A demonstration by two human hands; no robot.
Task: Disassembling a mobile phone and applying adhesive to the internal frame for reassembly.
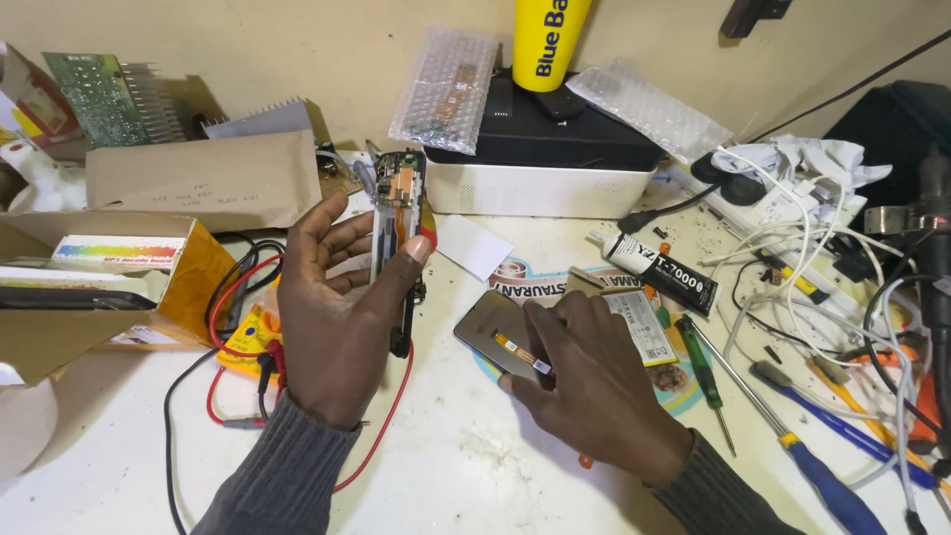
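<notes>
The white surface [475, 466] is pretty cluttered, with a black-and-white box-shaped device [540, 163] parked at the far side against the wall. A brown cardboard box [94, 297] is seen at the left, and a tangle of white cables [792, 228] at the right. Red and black test leads [233, 327] are looped on the surface under the left hand.

The left hand [332, 317] is raised at the middle-left, and an opened phone frame [398, 233] with exposed board and flex cables is held upright in it, on edge, fingers [342, 243] clamped around it with the thumb pressed on the right side. The right hand [594, 381] is laid palm down just right of centre, fingers together and resting on a phone screen panel [495, 332] that lies flat on the surface. A phone battery [639, 322] is lying just beyond that hand. A black glue tube [659, 272] is seen a bit farther, and a green-handled screwdriver [703, 367] and a blue-handled one [822, 471] at the right.
</notes>
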